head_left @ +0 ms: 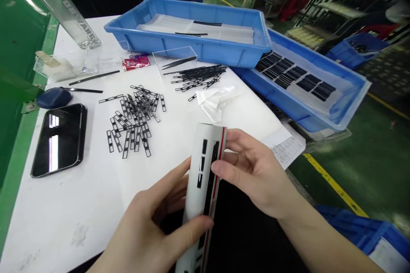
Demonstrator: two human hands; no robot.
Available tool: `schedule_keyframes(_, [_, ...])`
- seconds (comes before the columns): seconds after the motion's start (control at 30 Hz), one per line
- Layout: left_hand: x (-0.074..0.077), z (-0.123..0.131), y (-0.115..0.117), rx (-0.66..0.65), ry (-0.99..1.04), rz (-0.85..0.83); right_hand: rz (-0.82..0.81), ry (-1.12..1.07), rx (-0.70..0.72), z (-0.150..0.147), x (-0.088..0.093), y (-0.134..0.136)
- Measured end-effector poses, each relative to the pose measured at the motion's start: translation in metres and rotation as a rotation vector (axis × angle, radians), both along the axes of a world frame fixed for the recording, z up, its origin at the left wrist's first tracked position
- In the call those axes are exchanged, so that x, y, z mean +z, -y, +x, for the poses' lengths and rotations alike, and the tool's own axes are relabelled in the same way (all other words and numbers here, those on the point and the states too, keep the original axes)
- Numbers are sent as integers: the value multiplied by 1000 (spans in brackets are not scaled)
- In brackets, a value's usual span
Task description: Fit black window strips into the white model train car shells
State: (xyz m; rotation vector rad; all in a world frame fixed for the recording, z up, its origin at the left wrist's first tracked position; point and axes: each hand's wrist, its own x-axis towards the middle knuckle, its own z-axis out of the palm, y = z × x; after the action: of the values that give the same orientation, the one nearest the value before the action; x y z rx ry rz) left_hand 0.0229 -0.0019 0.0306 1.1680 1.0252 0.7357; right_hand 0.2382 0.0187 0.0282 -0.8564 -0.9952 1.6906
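White strip (201, 183) — left hand (141, 226) clenched on it | right hand (253, 170) clenched too

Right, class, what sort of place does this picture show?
Probably a factory floor for handwork on small parts: loose black slotted strips on a white worktable, a white backing strip held up, blue plastic crates, green painted flooring.

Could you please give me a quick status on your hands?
Left hand and right hand holding white strip, black pieces on it. Loose black frames lie on table ahead.
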Motion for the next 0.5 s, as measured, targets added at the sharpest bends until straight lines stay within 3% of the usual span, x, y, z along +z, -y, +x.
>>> schedule_keyframes(0.27, [-18,-4,23,50,-312,424,-23,-69,-25,2,8,-3])
schedule_keyframes(0.5, [-9,6,12,-16,-279,388,48,-148,-19,8,-5,-8])
